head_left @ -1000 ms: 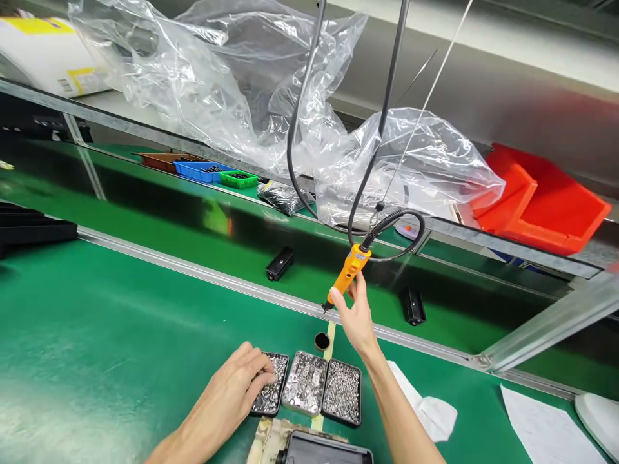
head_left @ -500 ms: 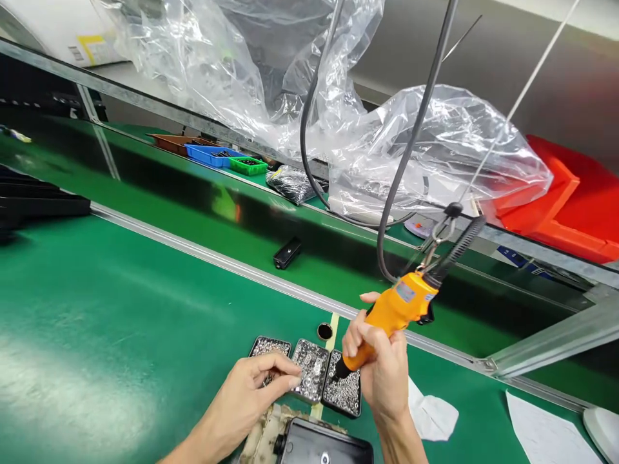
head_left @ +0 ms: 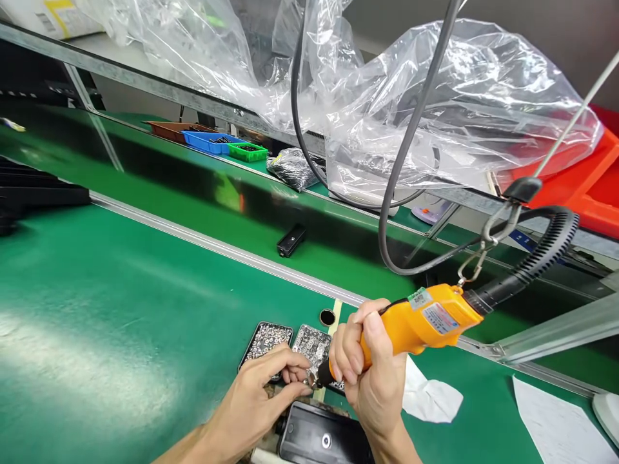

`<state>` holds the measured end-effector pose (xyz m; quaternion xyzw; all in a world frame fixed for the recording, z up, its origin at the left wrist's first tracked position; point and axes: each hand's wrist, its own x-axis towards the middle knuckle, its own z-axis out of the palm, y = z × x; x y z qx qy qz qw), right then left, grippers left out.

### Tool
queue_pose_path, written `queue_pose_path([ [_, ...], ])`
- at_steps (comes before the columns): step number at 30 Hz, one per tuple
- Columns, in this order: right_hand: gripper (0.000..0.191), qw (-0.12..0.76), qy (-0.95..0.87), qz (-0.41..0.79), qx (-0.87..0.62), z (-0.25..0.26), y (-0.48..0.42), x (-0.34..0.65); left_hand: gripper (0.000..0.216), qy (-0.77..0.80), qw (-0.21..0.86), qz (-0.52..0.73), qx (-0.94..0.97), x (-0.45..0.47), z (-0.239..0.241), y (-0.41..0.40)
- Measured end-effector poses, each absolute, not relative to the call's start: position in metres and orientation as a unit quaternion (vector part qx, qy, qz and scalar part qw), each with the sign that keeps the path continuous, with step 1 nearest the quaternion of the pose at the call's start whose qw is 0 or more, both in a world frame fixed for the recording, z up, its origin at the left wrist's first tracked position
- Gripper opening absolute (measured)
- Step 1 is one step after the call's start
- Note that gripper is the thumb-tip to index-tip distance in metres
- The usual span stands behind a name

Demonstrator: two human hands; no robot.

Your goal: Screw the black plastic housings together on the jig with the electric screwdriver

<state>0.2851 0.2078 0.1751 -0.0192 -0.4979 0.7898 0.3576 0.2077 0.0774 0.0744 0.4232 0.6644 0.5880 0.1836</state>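
My right hand (head_left: 374, 370) is wrapped around an orange electric screwdriver (head_left: 418, 325), which hangs from a metal hook and points down to the left. Its black nose meets the fingertips of my left hand (head_left: 256, 393). Between that thumb and forefinger a small shiny metal part (head_left: 310, 380) is pinched; its exact kind is too small to make out. Behind the hands lie a left tray (head_left: 267, 339) and a middle tray (head_left: 312, 340) of small metal hardware, while a third tray is mostly hidden. A black casing (head_left: 309, 432) rests below, in front of the hands.
A black round piece (head_left: 327, 317) lies behind the trays, and a small black block (head_left: 291, 241) farther back. White cloth or paper (head_left: 432, 396) and a printed sheet (head_left: 556, 419) lie right. Cables (head_left: 406, 148) and plastic bagging (head_left: 387, 109) hang overhead.
The screwdriver's tip has come out of the right tray and moved left to my left fingertips. The screwdriver now lies at a flatter angle. My left hand still pinches near the trays.
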Motion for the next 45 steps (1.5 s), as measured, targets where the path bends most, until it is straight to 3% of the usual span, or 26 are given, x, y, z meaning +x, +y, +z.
queue_pose_path([
  [14, 0.018, 0.353, -0.51, 0.784, -0.009, 0.168, 0.202, 0.284, 0.017, 0.661, 0.178, 0.593, 0.424, 0.211, 0.077, 0.076],
  [21, 0.018, 0.344, -0.541, 0.767, -0.015, 0.161, 0.197, 0.284, 0.02, 0.666, 0.124, 0.585, 0.447, 0.212, 0.074, 0.073],
  [27, 0.021, 0.34, -0.534, 0.774, -0.018, 0.162, 0.196, 0.283, 0.024, 0.668, 0.185, 0.601, 0.398, 0.214, 0.068, 0.074],
  [37, 0.019, 0.354, -0.522, 0.775, -0.037, 0.165, 0.2, 0.282, 0.049, 0.661, 0.236, 0.59, 0.399, 0.204, 0.075, 0.075],
  [42, 0.02, 0.364, -0.527, 0.767, -0.036, 0.169, 0.204, 0.282, 0.048, 0.657, 0.244, 0.581, 0.415, 0.2, 0.081, 0.072],
  [45, 0.018, 0.376, -0.544, 0.749, -0.04, 0.169, 0.21, 0.281, 0.04, 0.679, 0.194, 0.578, 0.41, 0.198, 0.081, 0.07],
])
